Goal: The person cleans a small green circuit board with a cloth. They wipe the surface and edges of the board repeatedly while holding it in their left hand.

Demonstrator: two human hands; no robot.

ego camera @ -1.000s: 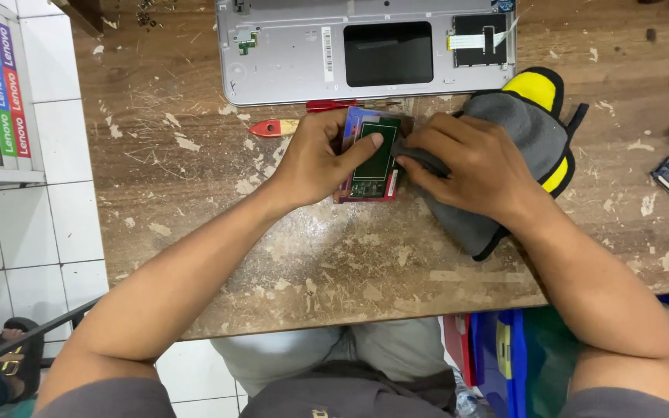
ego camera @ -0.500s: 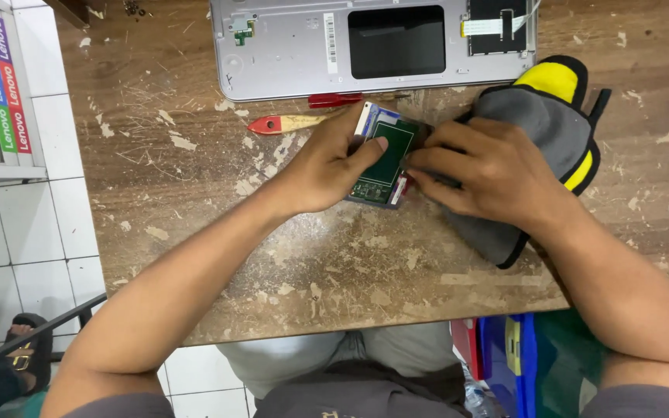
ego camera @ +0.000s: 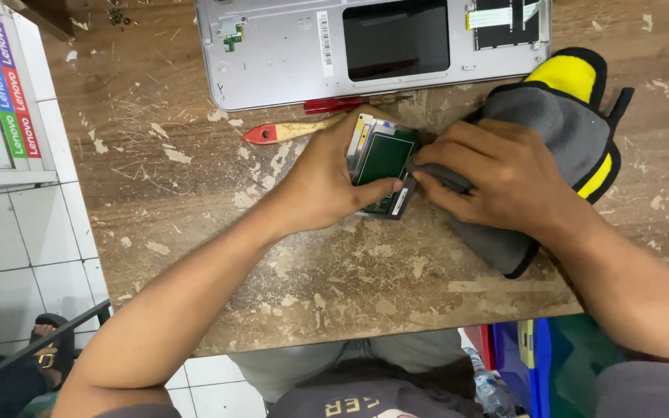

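1. Head view, centre of the frame: the left hand (ego camera: pixel 327 182) has its fingers clenched around a small green circuit board (ego camera: pixel 383 159), thumb pressed on the board's lower edge. The board sits just above the scarred wooden worktop (ego camera: pixel 334 279), tilted a little.
2. The right hand (ego camera: pixel 497 174) pinches a fold of the grey and yellow cloth (ego camera: pixel 574 116) and presses it to the board's right edge; the rest of the cloth lies spread on the worktop under that hand.
3. Above the hands, at the top of the frame, an opened silver laptop base (ego camera: pixel 288 54) lies flat, with a dark rectangular panel in it. Just beside its lower edge lie a red-handled screwdriver (ego camera: pixel 342 104) and a small brush with a red-tipped wooden handle (ego camera: pixel 280 132); the left hand covers the brush's far end.
4. At the left edge stands a white panel with a coloured strip (ego camera: pixel 5 77), cut off by the frame. Blue containers (ego camera: pixel 516 360) show below the worktop at lower right, partly hidden by the right forearm.
5. The underside of the board and the fingertips behind it are hidden.
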